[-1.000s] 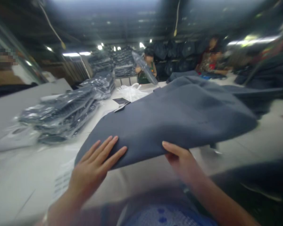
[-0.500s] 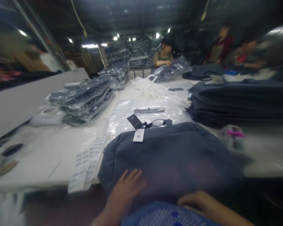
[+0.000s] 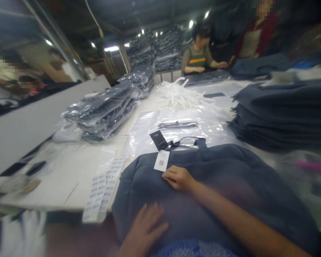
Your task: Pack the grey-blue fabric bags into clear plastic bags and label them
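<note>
Label strips are lying left of the L hand, which is pressing flat, fingers spread, on the navy garment. R hand, fingers curled, is touching the white tag just above it.

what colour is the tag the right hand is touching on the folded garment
White, with a small dark printed code, on the hang tag beside the right hand; head view.
</note>
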`<state>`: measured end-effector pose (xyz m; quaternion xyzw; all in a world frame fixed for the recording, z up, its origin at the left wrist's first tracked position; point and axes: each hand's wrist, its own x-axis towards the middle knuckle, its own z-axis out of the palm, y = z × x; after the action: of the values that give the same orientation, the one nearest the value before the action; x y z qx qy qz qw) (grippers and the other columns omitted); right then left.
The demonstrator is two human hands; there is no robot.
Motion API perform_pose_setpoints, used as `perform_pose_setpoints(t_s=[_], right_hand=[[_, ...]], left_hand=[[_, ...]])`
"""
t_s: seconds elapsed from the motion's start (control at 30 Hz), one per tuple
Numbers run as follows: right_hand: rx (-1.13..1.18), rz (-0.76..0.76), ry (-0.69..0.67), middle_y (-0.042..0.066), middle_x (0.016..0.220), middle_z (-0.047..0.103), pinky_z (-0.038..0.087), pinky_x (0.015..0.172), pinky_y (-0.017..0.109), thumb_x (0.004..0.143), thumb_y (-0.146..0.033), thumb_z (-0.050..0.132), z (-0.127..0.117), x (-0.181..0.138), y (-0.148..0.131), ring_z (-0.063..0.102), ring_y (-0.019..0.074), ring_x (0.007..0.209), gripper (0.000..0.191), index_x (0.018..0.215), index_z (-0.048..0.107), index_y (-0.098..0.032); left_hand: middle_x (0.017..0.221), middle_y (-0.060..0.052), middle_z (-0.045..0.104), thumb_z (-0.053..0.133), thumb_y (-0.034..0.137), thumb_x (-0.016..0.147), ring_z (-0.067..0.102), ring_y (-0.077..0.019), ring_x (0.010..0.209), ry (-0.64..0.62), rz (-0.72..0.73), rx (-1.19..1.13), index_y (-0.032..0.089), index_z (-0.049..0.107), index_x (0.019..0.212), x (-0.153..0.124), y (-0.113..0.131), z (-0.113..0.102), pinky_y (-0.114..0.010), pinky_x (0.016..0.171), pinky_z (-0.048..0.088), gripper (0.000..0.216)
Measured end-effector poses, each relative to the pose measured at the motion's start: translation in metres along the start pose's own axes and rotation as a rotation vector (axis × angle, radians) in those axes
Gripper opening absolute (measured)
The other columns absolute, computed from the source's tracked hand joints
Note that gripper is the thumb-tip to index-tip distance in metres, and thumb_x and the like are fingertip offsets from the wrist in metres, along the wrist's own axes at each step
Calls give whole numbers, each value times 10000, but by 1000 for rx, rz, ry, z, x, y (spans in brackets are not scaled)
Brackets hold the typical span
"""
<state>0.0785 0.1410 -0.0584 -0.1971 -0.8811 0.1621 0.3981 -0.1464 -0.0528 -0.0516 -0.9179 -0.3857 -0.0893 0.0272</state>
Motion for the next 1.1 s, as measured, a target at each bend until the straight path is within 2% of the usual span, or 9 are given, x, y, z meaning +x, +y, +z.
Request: perform_pose_setpoints(t_s=[0.13,0.2,0.3,0.43,0.57,0.67,0.77,0.97,1.1], right_hand=[[95,10,25,46,939,736,525,763,280,915,-214,568,4,-8,4,653,165,832,170,1027,693,-241],[136,12,24,43,936,736,527,767,283,916,-225,559,1,-6,4,658,165,832,179,1029,695,-253],[141,11,17,39,904,735,531,749,286,918,-247,550,-2,-5,3,662,169,811,187,1016,707,-273],[15,59,105,49,921,737,531,761,318,915,-234,558,-3,-4,6,656,188,812,215,1072,700,-263],[-182,179,143,120,1311,627,532,843,393,898,-201,574,-5,2,14,643,252,1008,445,1341,567,-238],[-238,189,110,126,1446,519,539,792,395,891,-175,584,-3,3,21,661,240,947,427,1310,603,-258],[-158,142,153,83,1274,666,541,777,360,898,-121,557,1,1,26,683,211,903,333,1149,703,-284],[8,80,263,66,1163,718,552,909,347,906,-72,479,3,1,25,678,199,1042,374,1127,710,-267],[30,77,274,98,1123,709,554,904,348,911,-93,486,-3,4,21,667,213,1033,327,1104,711,-230]], left_hand=[[1217,6,709,471,151,942,657,-140,1134,17,-279,-248,337,610,1295,35,-22,-48,-266,999,521,422],[1219,-13,707,434,109,938,675,-139,1096,87,-369,-175,288,628,1279,71,-46,-71,-247,961,545,431],[1433,-63,551,383,-15,874,465,-221,1364,104,-262,100,271,538,1386,131,-92,-86,-422,1119,430,607],[1581,-105,326,411,-75,818,156,-292,1495,8,-159,332,279,422,1466,192,-150,-75,-604,1178,223,739],[1440,-120,536,435,53,923,360,-274,1429,-103,-20,338,193,616,1274,213,-181,-70,-579,1180,223,419],[1253,-92,680,423,103,958,588,-193,1231,-92,-11,302,186,661,1178,206,-182,-78,-493,1161,305,334],[1149,-77,725,460,139,955,669,-165,1060,-26,-60,280,204,679,1144,192,-166,-89,-396,1061,437,296],[962,-41,755,536,379,947,705,-156,831,15,-392,162,231,711,1017,174,-116,-94,-239,730,542,239],[1077,-50,733,557,392,932,687,-182,982,52,-471,-3,244,671,1139,166,-94,-78,-304,873,549,279]])
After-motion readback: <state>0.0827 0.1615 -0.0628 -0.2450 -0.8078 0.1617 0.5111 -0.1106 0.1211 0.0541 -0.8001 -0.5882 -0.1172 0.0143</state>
